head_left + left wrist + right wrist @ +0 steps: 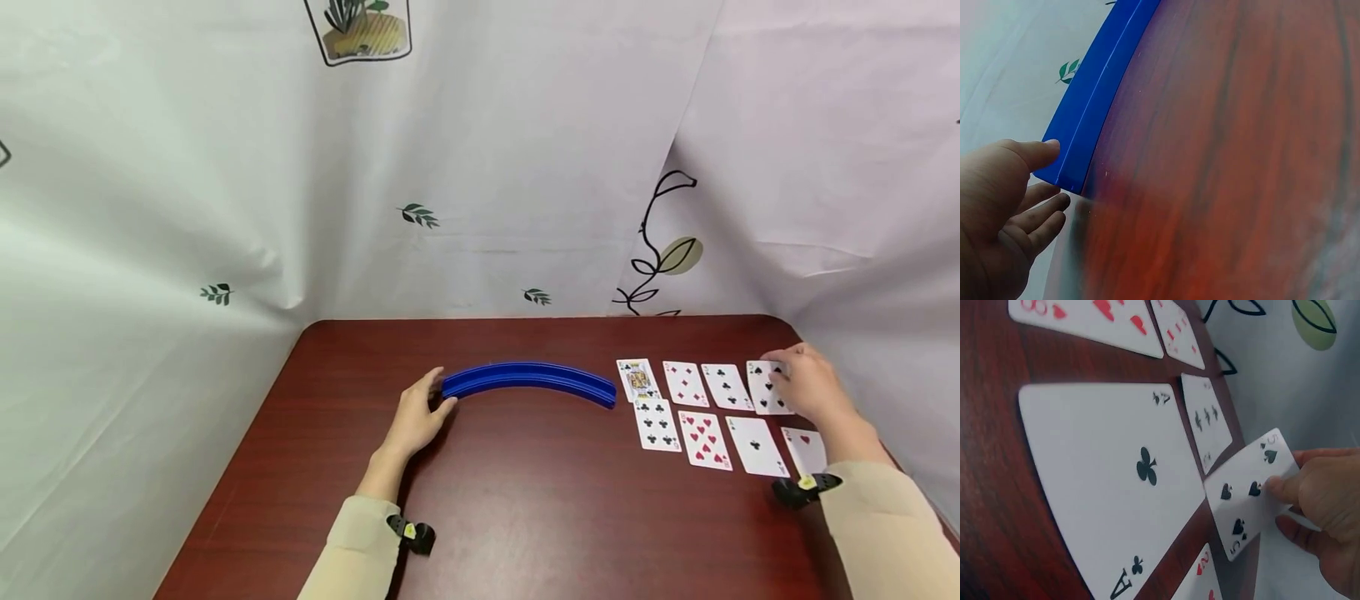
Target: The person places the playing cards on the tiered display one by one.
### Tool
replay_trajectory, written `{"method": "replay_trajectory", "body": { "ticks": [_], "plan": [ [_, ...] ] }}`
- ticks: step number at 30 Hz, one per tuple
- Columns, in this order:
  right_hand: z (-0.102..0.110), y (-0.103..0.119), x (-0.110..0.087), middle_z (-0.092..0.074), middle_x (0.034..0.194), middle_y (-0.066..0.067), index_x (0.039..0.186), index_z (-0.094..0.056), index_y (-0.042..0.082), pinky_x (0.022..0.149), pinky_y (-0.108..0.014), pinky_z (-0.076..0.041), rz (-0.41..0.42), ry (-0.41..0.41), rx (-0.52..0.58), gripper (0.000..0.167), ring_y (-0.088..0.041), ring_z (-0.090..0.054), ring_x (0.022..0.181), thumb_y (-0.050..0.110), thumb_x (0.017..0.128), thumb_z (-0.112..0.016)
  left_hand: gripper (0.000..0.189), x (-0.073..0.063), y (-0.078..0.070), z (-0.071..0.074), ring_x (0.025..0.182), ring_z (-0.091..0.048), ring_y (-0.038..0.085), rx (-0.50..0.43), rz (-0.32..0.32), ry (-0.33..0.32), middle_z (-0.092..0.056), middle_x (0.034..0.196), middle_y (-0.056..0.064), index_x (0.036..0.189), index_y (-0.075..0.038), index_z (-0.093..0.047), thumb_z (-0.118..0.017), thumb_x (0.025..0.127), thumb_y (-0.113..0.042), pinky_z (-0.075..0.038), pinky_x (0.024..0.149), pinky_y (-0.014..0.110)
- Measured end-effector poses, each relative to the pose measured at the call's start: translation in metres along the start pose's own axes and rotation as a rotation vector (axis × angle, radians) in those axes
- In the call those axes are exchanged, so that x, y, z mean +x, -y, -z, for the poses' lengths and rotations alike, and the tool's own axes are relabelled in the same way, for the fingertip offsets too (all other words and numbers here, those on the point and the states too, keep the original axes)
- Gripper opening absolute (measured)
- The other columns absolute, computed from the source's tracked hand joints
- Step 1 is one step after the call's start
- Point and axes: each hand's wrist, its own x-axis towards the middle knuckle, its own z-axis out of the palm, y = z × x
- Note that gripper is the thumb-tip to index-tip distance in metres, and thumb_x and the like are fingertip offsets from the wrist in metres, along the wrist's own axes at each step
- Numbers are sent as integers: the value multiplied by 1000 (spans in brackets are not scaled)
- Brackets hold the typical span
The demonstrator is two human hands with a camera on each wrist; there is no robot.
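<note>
My left hand (417, 417) holds the left end of a long, curved blue card holder (529, 375) with grooves along it. In the left wrist view the thumb lies on the blue card holder (1082, 119), with the other fingers around its end. At the far right, my right hand (813, 387) pinches the five of spades (762, 387) by its edge. The right wrist view shows this five of spades (1249, 494) tilted up at one side, thumb on its face. Nearest to it lie the ace of clubs (1097, 456) and a club card (1205, 422).
Two rows of face-up cards lie on the right of the brown table (525, 500). They include a king (637, 379), a diamond card (685, 383), a club card (657, 425), the eight of hearts (705, 442) and a partly covered heart card (802, 450). Patterned white cloth (480, 167) hangs behind.
</note>
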Motion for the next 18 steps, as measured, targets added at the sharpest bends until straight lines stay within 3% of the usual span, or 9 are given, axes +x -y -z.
{"method": "replay_trajectory", "body": {
  "ticks": [10, 18],
  "plan": [
    [10, 22, 0, -52, 109, -35, 113, -62, -13, 86, -64, -35, 72, -211, 64, 21, -53, -49, 99, -5, 95, -56, 53, 3, -2, 0, 113, -65, 36, 13, -1, 1, -63, 130, 23, 143, 3, -53, -72, 95, -9, -54, 94, 48],
    [16, 53, 3, -59, 104, -29, 113, -65, -9, 82, -60, -38, 107, -322, 71, 20, -48, -56, 91, -6, 94, -58, 51, 4, -2, -2, 108, -67, 34, 24, 8, 0, -65, 126, 22, 141, 1, -56, -73, 93, -6, -56, 90, 46]
  ]
}}
